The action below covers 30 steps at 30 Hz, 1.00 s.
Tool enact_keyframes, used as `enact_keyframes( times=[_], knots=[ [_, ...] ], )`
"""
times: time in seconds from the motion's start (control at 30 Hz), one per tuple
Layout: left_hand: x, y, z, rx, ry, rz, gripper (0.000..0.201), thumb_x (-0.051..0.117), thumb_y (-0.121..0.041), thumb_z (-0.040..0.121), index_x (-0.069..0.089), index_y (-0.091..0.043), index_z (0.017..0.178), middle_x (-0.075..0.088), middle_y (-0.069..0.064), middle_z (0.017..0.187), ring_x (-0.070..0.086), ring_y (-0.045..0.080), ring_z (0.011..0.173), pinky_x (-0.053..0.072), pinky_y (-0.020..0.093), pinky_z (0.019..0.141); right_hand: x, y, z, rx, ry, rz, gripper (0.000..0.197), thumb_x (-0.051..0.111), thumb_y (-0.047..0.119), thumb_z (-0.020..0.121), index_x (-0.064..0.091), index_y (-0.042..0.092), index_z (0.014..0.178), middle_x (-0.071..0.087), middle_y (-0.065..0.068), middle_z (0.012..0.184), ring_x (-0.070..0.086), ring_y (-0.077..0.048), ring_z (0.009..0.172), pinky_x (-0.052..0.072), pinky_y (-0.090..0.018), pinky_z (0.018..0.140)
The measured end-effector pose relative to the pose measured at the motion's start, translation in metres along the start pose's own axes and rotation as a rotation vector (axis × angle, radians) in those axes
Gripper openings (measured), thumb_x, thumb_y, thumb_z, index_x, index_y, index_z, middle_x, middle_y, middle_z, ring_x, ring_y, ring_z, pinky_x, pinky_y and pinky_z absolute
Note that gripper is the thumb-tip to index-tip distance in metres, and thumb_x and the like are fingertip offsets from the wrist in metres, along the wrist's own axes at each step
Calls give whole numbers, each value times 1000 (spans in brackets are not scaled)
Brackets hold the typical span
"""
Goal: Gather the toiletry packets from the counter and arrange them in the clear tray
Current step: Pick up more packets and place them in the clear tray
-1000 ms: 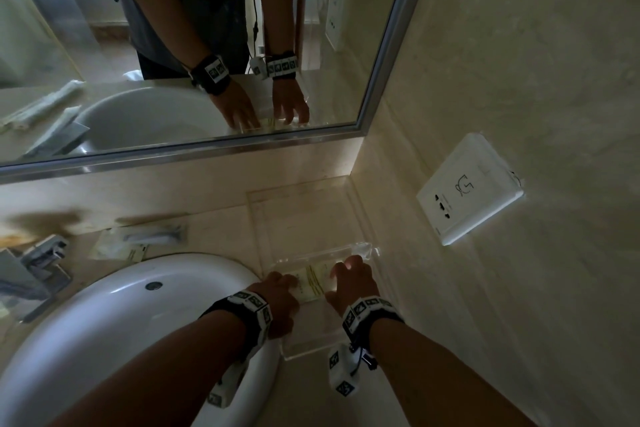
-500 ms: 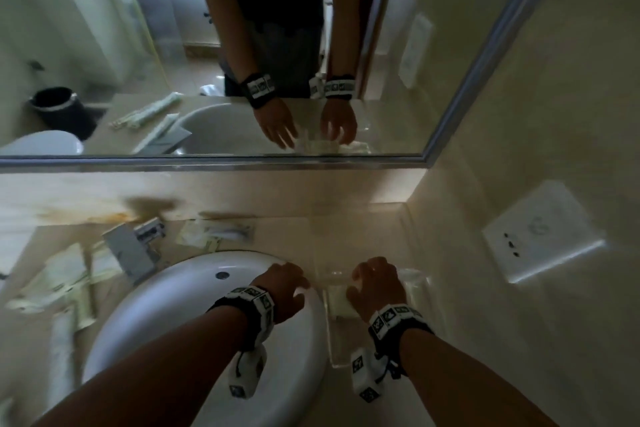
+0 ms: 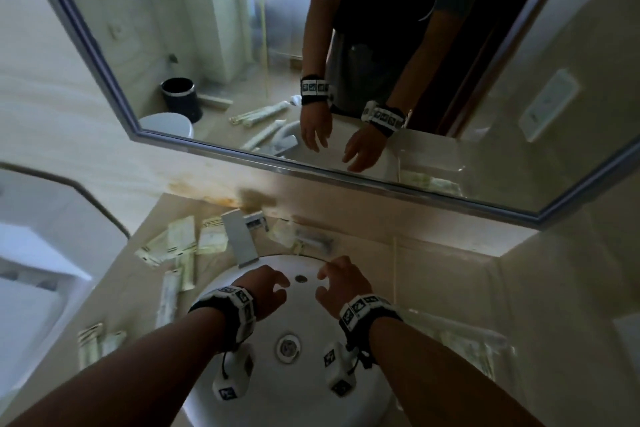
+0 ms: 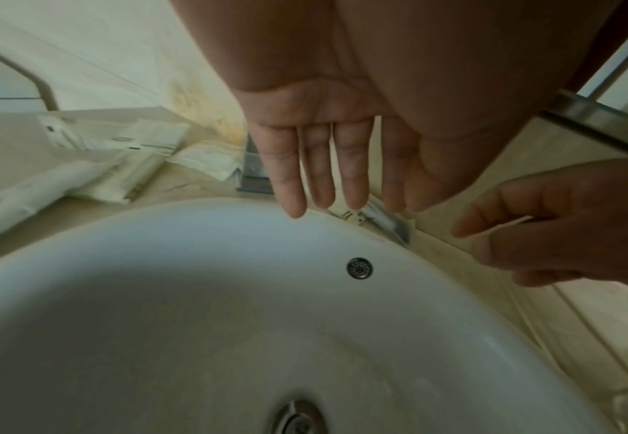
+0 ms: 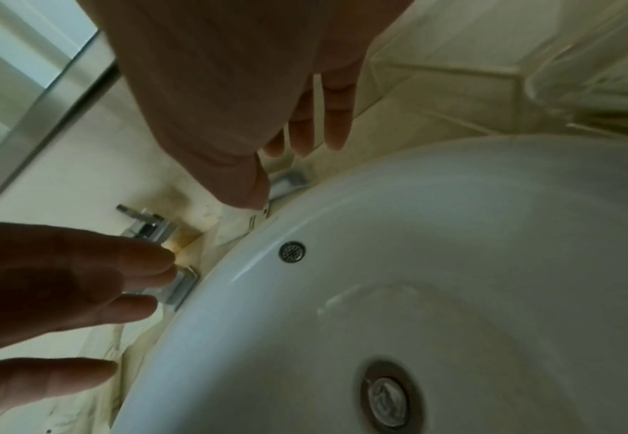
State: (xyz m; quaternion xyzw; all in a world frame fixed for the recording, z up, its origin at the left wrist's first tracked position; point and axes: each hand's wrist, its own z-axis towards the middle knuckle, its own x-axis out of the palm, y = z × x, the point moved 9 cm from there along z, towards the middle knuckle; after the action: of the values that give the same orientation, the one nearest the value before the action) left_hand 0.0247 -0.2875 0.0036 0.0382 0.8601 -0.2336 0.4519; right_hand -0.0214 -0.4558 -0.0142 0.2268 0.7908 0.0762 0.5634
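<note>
Hands empty over the round white basin [image 3: 242,388]: I would send my slack-fingered right hand [image 3: 341,288] just ahead to pinch the pale razor packet [image 3: 304,240] by one edge, left hand [image 3: 265,291] loose.

Dim, murky light throughout; wrist views soft and smeared, head view bending hard at its edges.

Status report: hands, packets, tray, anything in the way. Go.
Left hand and right hand open, empty, above the sink. Loose packets left of faucet; one packet behind basin. Tray right, partly filled.
</note>
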Motion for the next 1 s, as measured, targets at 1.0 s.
enact_keyframes(
  times=[1.0],
  knots=[
    [-14, 154, 42, -180, -83, -113, 53, 52, -35, 92, 43, -28, 144, 42, 2, 148, 44, 22, 134, 39, 37, 110, 80, 80, 146, 47, 157, -285, 58, 18, 61, 86, 29, 47, 141, 19, -13, 155, 22, -39, 140, 36, -55, 107]
  ],
)
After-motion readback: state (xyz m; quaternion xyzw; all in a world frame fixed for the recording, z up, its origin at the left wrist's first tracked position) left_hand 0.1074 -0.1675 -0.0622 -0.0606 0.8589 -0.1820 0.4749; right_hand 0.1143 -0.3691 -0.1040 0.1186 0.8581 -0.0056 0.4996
